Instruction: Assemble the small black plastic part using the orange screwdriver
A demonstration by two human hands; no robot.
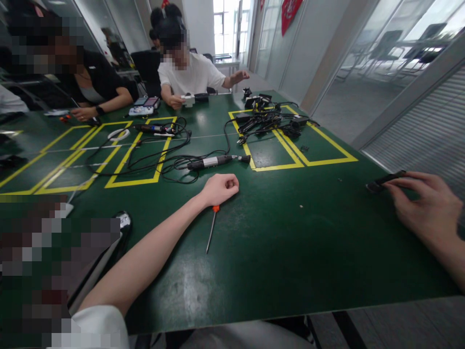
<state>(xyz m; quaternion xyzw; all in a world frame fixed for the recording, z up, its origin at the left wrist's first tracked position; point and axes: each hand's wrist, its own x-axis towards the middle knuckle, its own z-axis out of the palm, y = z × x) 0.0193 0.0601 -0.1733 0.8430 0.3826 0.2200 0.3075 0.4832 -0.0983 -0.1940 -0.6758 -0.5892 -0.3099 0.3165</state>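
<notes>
My left hand (221, 189) is closed in a loose fist over the middle of the green table. A screwdriver (211, 229) comes out from under it, with a bit of orange handle at the hand and the metal shaft pointing back toward me; the rest of the handle is hidden by the fist. At the right edge of the table, my right hand (428, 198) pinches a small dark elongated piece (385, 181) between thumb and fingers. Its kind cannot be made out. Beyond my left hand lies a grey and black electric screwdriver (212, 162) with its cord.
Black cables and adapters (265, 116) are heaped in the yellow-taped rectangles (330, 161) at the far right. Another corded tool (154, 128) and a white ring (118, 134) lie far left. Two people work across the table (290, 252); one holds a white and black object (194, 99).
</notes>
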